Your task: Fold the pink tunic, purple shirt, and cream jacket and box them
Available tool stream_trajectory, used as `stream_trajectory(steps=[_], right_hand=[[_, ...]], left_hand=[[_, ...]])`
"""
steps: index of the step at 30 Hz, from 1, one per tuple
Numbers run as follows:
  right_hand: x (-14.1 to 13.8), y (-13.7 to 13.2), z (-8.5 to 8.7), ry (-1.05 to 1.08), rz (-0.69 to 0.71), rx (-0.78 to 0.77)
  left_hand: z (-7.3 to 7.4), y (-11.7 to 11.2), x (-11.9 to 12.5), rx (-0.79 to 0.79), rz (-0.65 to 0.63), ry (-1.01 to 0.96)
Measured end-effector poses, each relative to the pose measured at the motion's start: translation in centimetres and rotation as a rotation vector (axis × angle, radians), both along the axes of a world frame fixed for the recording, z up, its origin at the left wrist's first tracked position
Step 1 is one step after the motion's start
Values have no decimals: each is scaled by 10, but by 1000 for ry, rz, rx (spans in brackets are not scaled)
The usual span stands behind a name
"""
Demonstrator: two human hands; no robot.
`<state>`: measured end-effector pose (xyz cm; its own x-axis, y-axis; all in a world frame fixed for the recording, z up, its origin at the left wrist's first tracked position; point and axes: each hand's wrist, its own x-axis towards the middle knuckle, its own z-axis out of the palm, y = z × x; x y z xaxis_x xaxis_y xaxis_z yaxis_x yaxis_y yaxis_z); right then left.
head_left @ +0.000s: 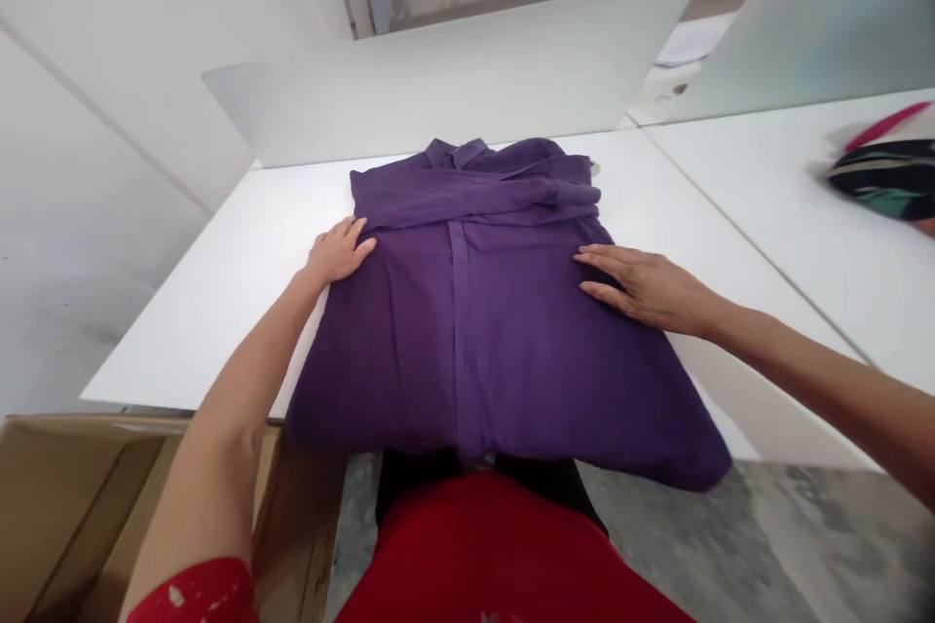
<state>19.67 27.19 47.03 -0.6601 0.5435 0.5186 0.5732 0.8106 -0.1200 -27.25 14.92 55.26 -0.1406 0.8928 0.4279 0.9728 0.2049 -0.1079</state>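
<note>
Leftmost, a box (pixel 65 453) sits below the near-left corner of the tabletop (pixel 205 311). Next, the left hand (pixel 340 251) lies loosely spread on the left side of the shirt (pixel 511 341), whose long axis runs from the collar by the far edge to the hem hanging over the near edge. Across from it, the right hand (pixel 647 290), fingers extended and gripping nothing, rests on the right side. The hands are well apart, the shirt between them, neither nearer.
</note>
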Motion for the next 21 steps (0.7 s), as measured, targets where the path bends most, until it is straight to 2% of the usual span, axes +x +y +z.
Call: stream_trajectory(steps=[3,6,9,12,14,16,18,21], right_hand=[[23,-11,-1,32,-100,-48],[55,-30,-8,115,-211,-30],[83,-52,-25,193,-293,6],[98,-70,-42,227,-342,-20],[97,-76,-43,229,-344,-17],[86,-77,-37,218,-278,30],[66,-72,-24,187,-167,83],[23,-53,0,123,-31,98]], left_hand=[[5,-18,-14,19,31,-2],[6,-53,-21,47,19,44],[-4,-95,-23,76,-43,51],[-21,-126,-16,86,-135,35],[-34,-136,0,100,-203,39],[-45,-136,25,91,-279,59],[-51,-128,57,49,-373,97],[-51,-105,102,-20,-505,153]])
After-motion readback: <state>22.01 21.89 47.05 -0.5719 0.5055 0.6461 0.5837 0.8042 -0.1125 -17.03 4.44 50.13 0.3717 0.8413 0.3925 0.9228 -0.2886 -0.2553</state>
